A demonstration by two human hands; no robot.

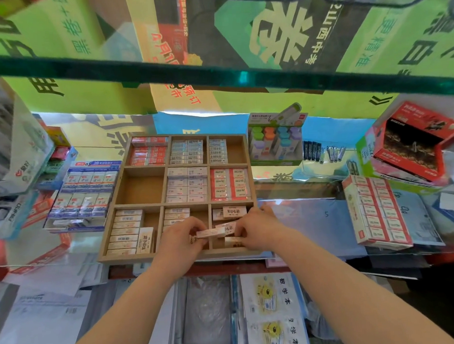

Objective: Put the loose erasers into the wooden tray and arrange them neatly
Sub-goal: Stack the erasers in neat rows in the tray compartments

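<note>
The left hand [182, 236] and right hand [257, 229] meet fingertip to fingertip, each pinching an end of a small cream boxed eraser [210, 233]. They hold it over the front row of a nine-compartment wooden tray [125, 257], which is part-filled and sits on a glass counter [301, 220].

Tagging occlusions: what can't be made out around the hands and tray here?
Head view only.
- Near-middle compartment of the wooden tray: the left hand covers its front, so the eraser count is hidden.
- Near-right compartment: the right hand covers its front.
- Each grip on the cream erasers: fingertips hidden, contact unclear.
- Fine label print: too small.
</note>
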